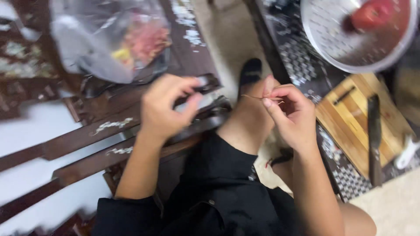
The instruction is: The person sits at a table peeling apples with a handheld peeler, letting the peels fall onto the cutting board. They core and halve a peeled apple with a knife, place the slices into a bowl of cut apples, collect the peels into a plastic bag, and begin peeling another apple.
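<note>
Right hand [291,111] grip pinches a thin thread [258,98]; left hand [166,107] grip clenched, contents unclear; plastic bag [109,39] holds colourful bits.

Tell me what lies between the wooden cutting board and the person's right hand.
In the head view, between the cutting board and the right hand shows only a strip of the black-and-white patterned table surface; no other object there.

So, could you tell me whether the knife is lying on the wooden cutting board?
Yes, the knife lies flat along the wooden cutting board, to the right of the right hand.
</note>
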